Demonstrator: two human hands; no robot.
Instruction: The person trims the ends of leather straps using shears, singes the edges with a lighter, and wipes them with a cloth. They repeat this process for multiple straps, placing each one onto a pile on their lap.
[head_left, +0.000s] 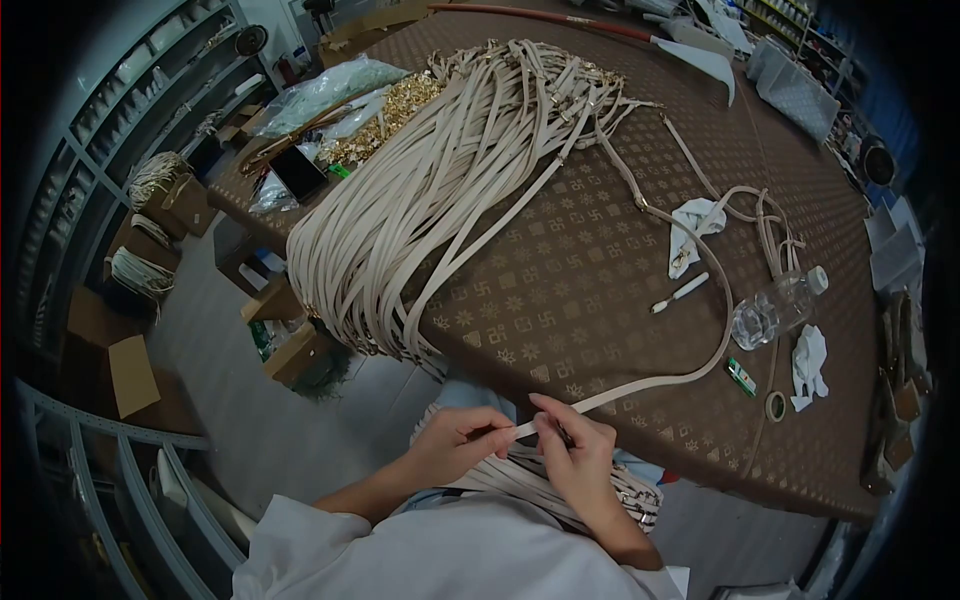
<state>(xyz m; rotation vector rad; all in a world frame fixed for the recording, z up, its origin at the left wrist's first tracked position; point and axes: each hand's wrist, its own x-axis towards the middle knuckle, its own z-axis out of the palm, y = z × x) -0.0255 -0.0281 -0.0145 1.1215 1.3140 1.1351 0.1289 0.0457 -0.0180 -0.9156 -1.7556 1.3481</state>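
A long beige strap (655,381) runs from the table's upper middle, curves round on the right and comes back to my hands at the near edge. My left hand (463,440) pinches its end between thumb and fingers. Just to the right, my right hand (575,450) is closed on the same strap, with a small dark item partly hidden in its fingers. More straps (530,485) lie across my lap beneath both hands. A large bundle of beige straps (400,210) hangs over the table's left edge.
The brown patterned table (560,340) bears gold hardware (390,115), a phone (298,173), a clear bottle (775,308), a white brush (680,292), a tape roll (775,406) and crumpled tissue (809,367). Cardboard boxes (133,375) stand on the left floor beside shelves (110,150).
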